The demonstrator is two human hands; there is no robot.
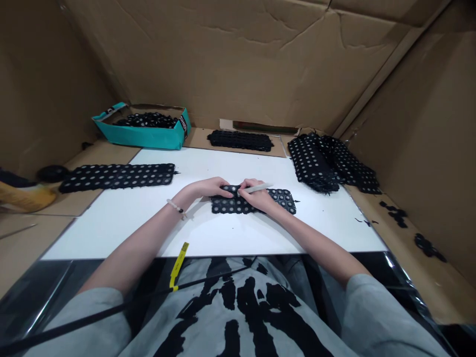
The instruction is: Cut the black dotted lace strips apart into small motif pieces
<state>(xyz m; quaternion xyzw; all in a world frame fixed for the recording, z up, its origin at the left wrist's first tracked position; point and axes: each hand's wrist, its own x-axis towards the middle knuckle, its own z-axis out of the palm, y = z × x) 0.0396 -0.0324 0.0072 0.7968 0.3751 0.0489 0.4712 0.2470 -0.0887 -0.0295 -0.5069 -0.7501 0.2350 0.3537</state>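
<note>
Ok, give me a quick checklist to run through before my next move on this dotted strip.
1. The black dotted strip lies flat on the white board: ok.
2. Left hand is on the strip: ok.
3. Right hand holds the pale pen-shaped tool: ok.
4. Tool's tip placed on the strip: cannot tell, fingers hide it.
5. Neighbouring dotted strip lies apart from this one: ok.
6. Board free of black scraps: not ok, a few lie near its right edge.

Bench top: smooth white board
Dotted strip: matt black, cloth-like
Pen-shaped tool: smooth pale plastic
Back wall: creased brown cardboard
</note>
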